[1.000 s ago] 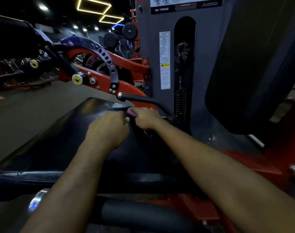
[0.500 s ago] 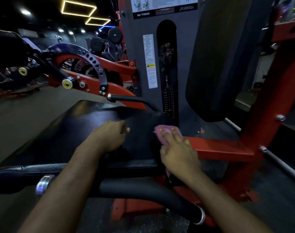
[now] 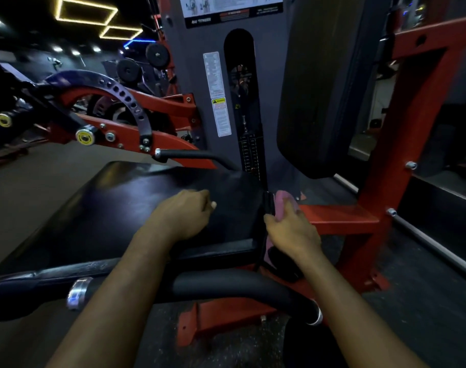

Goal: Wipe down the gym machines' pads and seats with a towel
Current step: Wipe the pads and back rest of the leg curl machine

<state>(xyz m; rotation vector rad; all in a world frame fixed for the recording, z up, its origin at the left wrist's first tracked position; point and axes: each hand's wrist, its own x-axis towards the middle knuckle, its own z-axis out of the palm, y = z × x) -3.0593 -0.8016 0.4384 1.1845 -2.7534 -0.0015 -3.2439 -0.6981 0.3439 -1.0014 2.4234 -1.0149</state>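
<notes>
The person's right hand [image 3: 293, 232] is gripping a crumpled pink cloth towel [image 3: 281, 201] and pressing it against the side edge of the black padded vinyl seat [image 3: 120, 205]. The left hand [image 3: 185, 216] is resting on the seat just beside it, with the fingers curling into a loose fist. It is seemingly holding nothing, though blur is softening the view.
</notes>
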